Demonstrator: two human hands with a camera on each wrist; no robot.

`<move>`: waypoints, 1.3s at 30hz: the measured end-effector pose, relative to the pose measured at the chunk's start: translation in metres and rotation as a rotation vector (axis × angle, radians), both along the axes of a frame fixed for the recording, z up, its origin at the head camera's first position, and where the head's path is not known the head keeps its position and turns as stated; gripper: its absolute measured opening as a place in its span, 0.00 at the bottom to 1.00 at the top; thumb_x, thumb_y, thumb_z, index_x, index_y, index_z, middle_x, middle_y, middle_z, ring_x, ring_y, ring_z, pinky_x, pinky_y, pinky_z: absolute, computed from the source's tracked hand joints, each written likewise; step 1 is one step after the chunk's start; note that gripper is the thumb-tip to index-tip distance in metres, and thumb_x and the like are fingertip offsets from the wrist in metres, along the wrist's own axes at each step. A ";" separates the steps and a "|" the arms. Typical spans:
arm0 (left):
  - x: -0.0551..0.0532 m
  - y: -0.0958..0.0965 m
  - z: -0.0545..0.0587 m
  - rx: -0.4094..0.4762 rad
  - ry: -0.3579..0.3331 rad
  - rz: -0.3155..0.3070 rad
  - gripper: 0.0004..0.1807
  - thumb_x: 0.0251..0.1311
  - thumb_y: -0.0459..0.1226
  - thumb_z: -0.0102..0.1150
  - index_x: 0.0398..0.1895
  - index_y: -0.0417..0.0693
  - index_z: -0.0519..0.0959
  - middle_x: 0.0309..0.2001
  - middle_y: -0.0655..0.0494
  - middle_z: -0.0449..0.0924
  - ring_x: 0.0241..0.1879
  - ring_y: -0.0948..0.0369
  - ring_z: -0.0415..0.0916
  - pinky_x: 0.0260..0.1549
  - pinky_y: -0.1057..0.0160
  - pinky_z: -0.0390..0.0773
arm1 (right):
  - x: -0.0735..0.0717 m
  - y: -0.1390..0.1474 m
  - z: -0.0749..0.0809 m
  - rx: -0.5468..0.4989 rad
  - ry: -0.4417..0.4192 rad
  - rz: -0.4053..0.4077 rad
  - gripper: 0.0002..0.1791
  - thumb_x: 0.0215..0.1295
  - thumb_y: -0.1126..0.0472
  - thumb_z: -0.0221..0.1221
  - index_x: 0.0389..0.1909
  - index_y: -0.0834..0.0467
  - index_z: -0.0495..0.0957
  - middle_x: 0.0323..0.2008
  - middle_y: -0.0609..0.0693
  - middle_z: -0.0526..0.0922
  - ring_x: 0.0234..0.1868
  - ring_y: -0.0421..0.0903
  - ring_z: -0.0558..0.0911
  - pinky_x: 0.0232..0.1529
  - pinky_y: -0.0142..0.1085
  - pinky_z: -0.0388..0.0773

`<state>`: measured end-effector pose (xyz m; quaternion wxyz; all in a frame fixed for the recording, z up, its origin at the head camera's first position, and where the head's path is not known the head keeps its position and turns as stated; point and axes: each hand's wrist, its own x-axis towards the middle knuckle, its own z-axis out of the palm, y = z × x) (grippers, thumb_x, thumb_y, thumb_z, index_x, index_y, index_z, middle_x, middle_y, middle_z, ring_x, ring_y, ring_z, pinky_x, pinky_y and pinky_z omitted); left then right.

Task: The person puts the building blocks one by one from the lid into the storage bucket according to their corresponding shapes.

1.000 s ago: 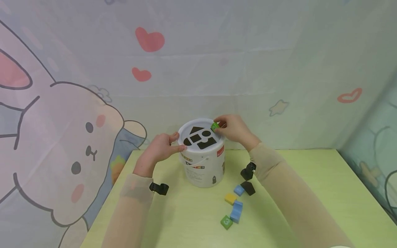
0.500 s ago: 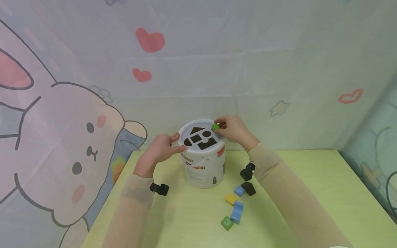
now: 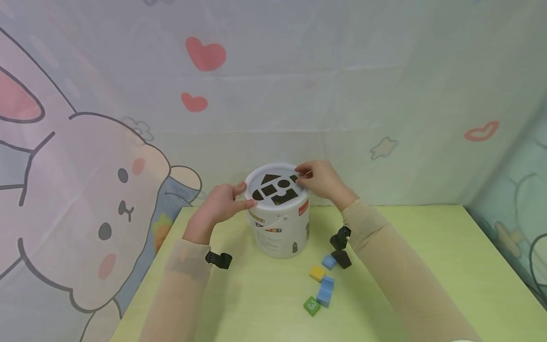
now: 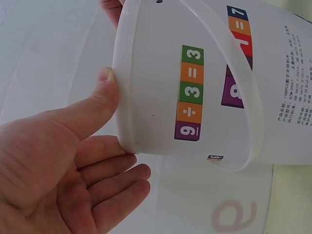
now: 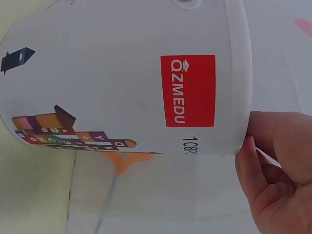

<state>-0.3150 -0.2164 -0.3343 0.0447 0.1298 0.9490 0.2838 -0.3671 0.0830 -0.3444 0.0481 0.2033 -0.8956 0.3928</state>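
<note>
A white bucket (image 3: 279, 240) with printed block pictures stands on the table, its recessed lid (image 3: 256, 178) cut with several dark shaped slots. My left hand (image 3: 220, 204) grips the bucket's upper rim, thumb on one side and forefinger on the other; its remaining fingers show loosely bent in the left wrist view. At the lid's right edge, my right hand (image 3: 323, 181) has thumb and forefinger slightly parted beside a dark slot, with no block between them. The right wrist view shows its fingers (image 5: 253, 170) right at the rim, partly behind the bucket.
Front right of the bucket lie a dark five-sided block (image 3: 341, 259), a small blue block (image 3: 329, 261), a yellow block (image 3: 317, 273), a longer blue block (image 3: 325, 291) and a green block marked 3 (image 3: 312, 306). A patterned cloth (image 3: 273, 95) hangs behind the table.
The green block between my right thumb and forefinger has gone from sight, and the dark slot there now shows. My left hand and the blocks on the table stay put.
</note>
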 end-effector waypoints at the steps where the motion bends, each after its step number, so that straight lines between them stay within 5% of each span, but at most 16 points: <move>1: 0.000 0.000 0.000 -0.005 0.005 -0.001 0.43 0.72 0.52 0.69 0.82 0.45 0.63 0.80 0.47 0.61 0.26 0.58 0.61 0.31 0.56 0.68 | -0.001 0.000 -0.001 -0.003 -0.002 -0.001 0.21 0.73 0.65 0.66 0.64 0.67 0.83 0.55 0.61 0.87 0.56 0.57 0.85 0.57 0.48 0.82; 5: 0.000 0.000 -0.002 -0.007 0.001 0.003 0.43 0.72 0.53 0.69 0.82 0.45 0.63 0.80 0.48 0.61 0.32 0.54 0.67 0.37 0.54 0.70 | -0.002 0.001 -0.005 -0.017 -0.013 -0.010 0.21 0.73 0.64 0.66 0.64 0.65 0.83 0.56 0.61 0.87 0.57 0.57 0.85 0.58 0.47 0.82; 10: -0.001 0.000 -0.002 -0.010 -0.004 0.003 0.43 0.72 0.52 0.69 0.82 0.45 0.63 0.80 0.47 0.61 0.28 0.53 0.64 0.42 0.52 0.72 | -0.001 0.000 -0.007 -0.039 -0.015 -0.017 0.21 0.73 0.64 0.66 0.64 0.65 0.83 0.56 0.61 0.87 0.57 0.57 0.85 0.58 0.47 0.82; 14: -0.001 -0.002 -0.002 -0.010 0.001 -0.001 0.43 0.72 0.53 0.69 0.82 0.44 0.63 0.80 0.46 0.61 0.50 0.50 0.79 0.48 0.50 0.72 | -0.001 -0.001 -0.008 -0.058 -0.008 -0.022 0.20 0.73 0.64 0.67 0.63 0.65 0.84 0.54 0.60 0.87 0.55 0.55 0.85 0.58 0.47 0.81; 17: 0.000 -0.003 -0.002 -0.008 0.002 0.000 0.43 0.72 0.53 0.69 0.82 0.44 0.63 0.80 0.47 0.61 0.69 0.49 0.72 0.52 0.49 0.71 | 0.000 -0.001 -0.010 -0.075 0.006 -0.022 0.20 0.73 0.65 0.67 0.63 0.65 0.84 0.53 0.60 0.88 0.54 0.55 0.85 0.58 0.46 0.81; 20: 0.000 -0.004 -0.002 -0.008 -0.001 0.003 0.44 0.72 0.53 0.69 0.82 0.44 0.63 0.81 0.48 0.60 0.71 0.49 0.71 0.52 0.49 0.71 | 0.002 0.000 -0.013 -0.118 0.010 -0.017 0.19 0.73 0.64 0.67 0.62 0.64 0.85 0.53 0.59 0.88 0.55 0.55 0.86 0.58 0.47 0.82; 25: 0.002 -0.005 -0.002 -0.006 0.000 0.002 0.44 0.72 0.53 0.69 0.82 0.44 0.63 0.81 0.48 0.60 0.55 0.49 0.78 0.49 0.50 0.72 | 0.006 0.007 -0.025 -0.249 0.031 0.020 0.18 0.74 0.63 0.67 0.62 0.63 0.85 0.56 0.59 0.87 0.57 0.55 0.86 0.60 0.49 0.81; 34: 0.005 -0.002 -0.002 0.003 0.001 0.001 0.44 0.72 0.53 0.69 0.82 0.44 0.63 0.80 0.48 0.62 0.49 0.49 0.76 0.45 0.52 0.73 | 0.026 0.030 -0.054 -0.442 0.120 0.023 0.16 0.77 0.60 0.66 0.61 0.60 0.86 0.57 0.56 0.87 0.56 0.52 0.85 0.57 0.40 0.82; 39: 0.006 0.001 0.001 0.009 -0.009 0.002 0.44 0.71 0.53 0.69 0.82 0.45 0.63 0.80 0.48 0.61 0.29 0.55 0.64 0.35 0.55 0.69 | 0.036 0.047 -0.074 -0.435 0.105 0.006 0.17 0.77 0.60 0.66 0.62 0.61 0.86 0.58 0.57 0.87 0.55 0.53 0.85 0.54 0.32 0.81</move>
